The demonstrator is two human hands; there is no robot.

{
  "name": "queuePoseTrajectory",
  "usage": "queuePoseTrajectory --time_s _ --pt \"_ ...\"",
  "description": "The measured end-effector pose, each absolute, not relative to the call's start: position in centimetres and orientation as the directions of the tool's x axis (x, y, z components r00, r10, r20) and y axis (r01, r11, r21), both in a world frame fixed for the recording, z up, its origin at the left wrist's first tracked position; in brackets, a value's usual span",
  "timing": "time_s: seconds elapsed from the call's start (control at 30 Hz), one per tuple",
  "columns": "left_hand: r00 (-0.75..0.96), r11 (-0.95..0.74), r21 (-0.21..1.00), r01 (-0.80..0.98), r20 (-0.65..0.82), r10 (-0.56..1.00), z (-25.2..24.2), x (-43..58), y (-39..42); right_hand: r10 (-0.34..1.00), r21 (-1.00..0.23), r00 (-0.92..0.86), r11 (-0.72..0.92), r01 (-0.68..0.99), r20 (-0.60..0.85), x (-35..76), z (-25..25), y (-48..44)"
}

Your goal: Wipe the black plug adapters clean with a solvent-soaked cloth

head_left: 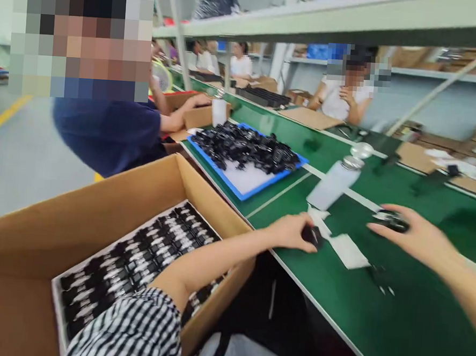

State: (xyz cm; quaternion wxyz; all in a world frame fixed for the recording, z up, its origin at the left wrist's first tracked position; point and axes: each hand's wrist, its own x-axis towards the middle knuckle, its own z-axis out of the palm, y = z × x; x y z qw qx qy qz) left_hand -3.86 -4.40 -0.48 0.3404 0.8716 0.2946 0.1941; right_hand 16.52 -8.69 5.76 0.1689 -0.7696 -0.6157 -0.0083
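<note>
Green bench (394,327): it is running away from the person towards the far end of the room, with pale lines crossing its top; other people are sitting along both long sides.
Cardboard box (99,212): it is standing open just off the bench's near left edge, and it is holding rows of small black and silver parts (136,258) lying on a white liner.
Neighbouring person (107,132): in a dark blue top, sitting at the bench's left edge beyond the box, one forearm resting on another carton.
Blue tray (237,186): it is lying near the left edge farther up the bench, with a heap of black parts (248,146) piling over a white sheet.
White bottle (336,181): it is tilting in the middle of the bench, its metal cap pointing towards the far side.
White cloth (348,252): it is lying flat between the two hands, near the bench's near edge.
Left hand (291,230): coming over the near left edge from a checked sleeve, its fingers are curling around and pinching a small black part (312,235), which is sitting just above the bench top beside the cloth.
Right hand (415,237): it is reaching in from the right, fingers closing on a second black part (391,220) with a pale face, held just over the bench; motion blur is hiding the finer grip.
</note>
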Motion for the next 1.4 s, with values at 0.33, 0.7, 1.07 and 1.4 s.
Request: queuePoseTrajectory --time_s 0.33,0.7,1.07,1.4 --pt "0.680 -0.516 0.759 0.397 0.134 0.721 -1.7 -4.4 -3.0 0.993 -0.416 0.120 -0.103 0.904 0.015 9.1 -0.1 -12.1" --pt "0.584 -0.260 0.930 0.258 0.064 0.809 -1.3 -4.2 -3.2 0.985 -0.258 0.028 -0.072 0.963 -0.168 12.8 2.5 -12.7" --pt "0.686 0.675 0.715 -0.183 -0.399 0.609 -0.1 -4.4 -2.4 0.912 0.011 0.375 -0.379 0.925 -0.164 19.0 2.5 -11.3" --pt "0.745 0.677 0.717 -0.165 -0.359 0.562 -0.1 -4.7 -2.3 0.932 0.131 0.361 -0.354 0.926 -0.039 19.6 1.9 -10.8"
